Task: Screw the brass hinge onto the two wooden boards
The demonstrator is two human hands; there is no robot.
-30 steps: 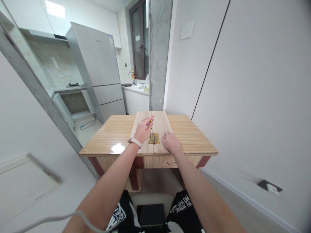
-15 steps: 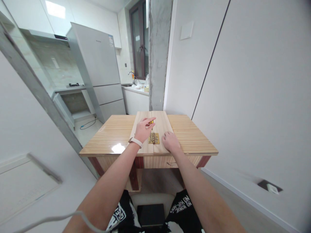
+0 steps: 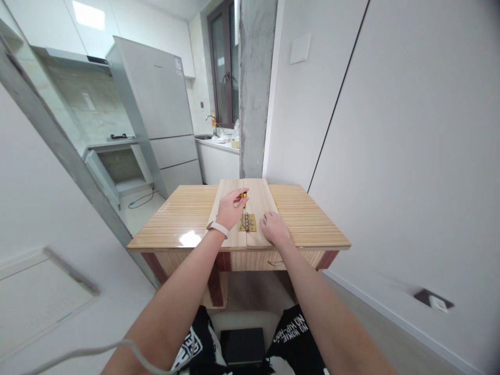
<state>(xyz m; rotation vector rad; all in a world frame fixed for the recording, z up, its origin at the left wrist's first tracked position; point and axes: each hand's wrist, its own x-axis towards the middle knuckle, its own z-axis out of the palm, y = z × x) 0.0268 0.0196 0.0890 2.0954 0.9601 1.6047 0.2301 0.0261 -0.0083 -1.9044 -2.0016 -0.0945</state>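
Between the thumb and fingers of my left hand [image 3: 231, 206] is the yellow and black handle of a small screwdriver [image 3: 244, 195], held upright with its shaft pointing down. Below it a brass-coloured hinge [image 3: 247, 223] lies across the seam of two pale boards, the left board [image 3: 231, 240] and the right board [image 3: 260, 195]. My right hand [image 3: 272, 226] rests on the right board, just right of the hinge, with its fingers curled; whether anything is under them is hidden.
The boards lie on a striped wooden table [image 3: 312, 219] with a drawer below its front edge. A black box [image 3: 242, 345] is between my legs. A grey cable [image 3: 128, 344] crosses the lower left. Behind stand a fridge [image 3: 156, 94] and a concrete pillar [image 3: 255, 88].
The screwdriver handle has turned slightly in my left hand, and its fingers have shifted a little. My right hand has stayed in place.
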